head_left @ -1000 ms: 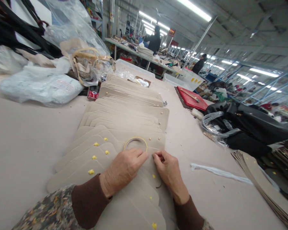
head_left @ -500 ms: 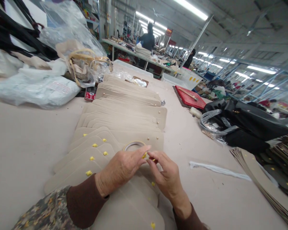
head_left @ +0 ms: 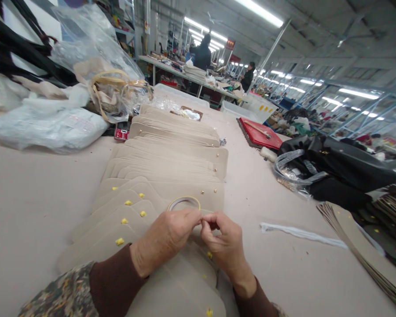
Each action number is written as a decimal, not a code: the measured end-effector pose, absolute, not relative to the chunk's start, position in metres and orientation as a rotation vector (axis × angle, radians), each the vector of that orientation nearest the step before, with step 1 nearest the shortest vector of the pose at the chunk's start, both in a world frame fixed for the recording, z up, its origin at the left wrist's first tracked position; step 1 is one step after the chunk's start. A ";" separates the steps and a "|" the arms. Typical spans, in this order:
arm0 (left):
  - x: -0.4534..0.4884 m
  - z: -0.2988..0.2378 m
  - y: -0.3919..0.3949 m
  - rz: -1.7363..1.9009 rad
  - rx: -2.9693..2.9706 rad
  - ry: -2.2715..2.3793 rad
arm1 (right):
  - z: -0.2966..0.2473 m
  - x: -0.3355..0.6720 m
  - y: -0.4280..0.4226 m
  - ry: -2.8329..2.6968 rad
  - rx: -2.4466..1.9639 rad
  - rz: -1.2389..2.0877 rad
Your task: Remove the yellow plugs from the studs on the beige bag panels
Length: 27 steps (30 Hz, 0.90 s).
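Table [head_left: 284, 273] carries, running away from the person at work, a long spread of overlapping tan panels [head_left: 171, 167], which I take as the reference for every position here. Well to the right of the panels lies a black bag [head_left: 343, 167]; nearer the person, on that same side, is a fanned stack [head_left: 359, 242] of tan pieces. Left of the panels, and apart from them, rests a plastic-wrapped parcel [head_left: 49, 125]. To the right of the panels' far half I note a red board [head_left: 257, 138] with a tool on top, and, beside the near half, a white strip [head_left: 300, 234] lying flat. Both hands work above the panels. The left hand [head_left: 166, 235] is closed over the near rim of the tape [head_left: 185, 199], grasping it; the tape sits over the panels' near half. The right hand [head_left: 226, 240] is pinched, thumb to forefinger, its tips meeting the left fingertips; whether anything is between them I cannot tell. Yellow tabs [head_left: 119, 241] dot the nearest panels; small metal studs [head_left: 202, 192] show farther along.
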<state>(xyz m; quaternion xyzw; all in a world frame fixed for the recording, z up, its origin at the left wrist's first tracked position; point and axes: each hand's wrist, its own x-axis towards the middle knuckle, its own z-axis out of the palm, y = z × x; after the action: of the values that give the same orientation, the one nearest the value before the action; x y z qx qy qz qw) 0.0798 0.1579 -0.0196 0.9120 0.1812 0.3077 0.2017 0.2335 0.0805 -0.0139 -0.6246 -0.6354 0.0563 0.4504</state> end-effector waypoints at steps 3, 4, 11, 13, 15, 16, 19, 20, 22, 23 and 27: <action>0.083 -0.018 0.158 0.912 2.600 0.504 | -0.010 0.230 0.081 -1.283 -1.591 0.490; 0.083 -0.018 0.158 0.945 2.606 0.505 | -0.009 0.229 0.082 -1.193 -1.589 0.596; 0.088 -0.017 0.158 1.110 2.666 0.547 | -0.012 0.252 0.101 -0.988 -1.676 0.683; 0.090 -0.017 0.164 1.007 2.770 0.680 | -0.013 0.263 0.107 -1.143 -1.716 0.550; 0.092 -0.019 0.170 0.807 2.891 0.808 | -0.013 0.270 0.113 -1.335 -1.707 0.433; 0.093 -0.020 0.173 0.698 2.934 0.844 | -0.014 0.272 0.115 -1.405 -1.698 0.410; 0.093 -0.020 0.179 0.490 2.957 0.858 | -0.018 0.275 0.122 -1.472 -1.713 0.436; 0.093 -0.020 0.181 0.467 2.938 0.850 | -0.020 0.276 0.123 -1.467 -1.724 0.446; 0.090 -0.020 0.183 0.453 2.886 0.830 | -0.023 0.276 0.125 -1.446 -1.733 0.466; 0.088 -0.020 0.183 0.456 2.858 0.817 | -0.024 0.276 0.124 -1.432 -1.729 0.479; 0.077 -0.020 0.185 0.486 2.824 0.748 | -0.023 0.275 0.119 -1.416 -1.711 0.459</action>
<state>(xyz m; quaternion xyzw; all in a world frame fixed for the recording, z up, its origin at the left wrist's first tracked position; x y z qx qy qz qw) 0.0768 0.1851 -0.0201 0.9497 0.2515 0.1634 0.0900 0.2750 0.1190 -0.0232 -0.6836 -0.5656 0.1833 0.4232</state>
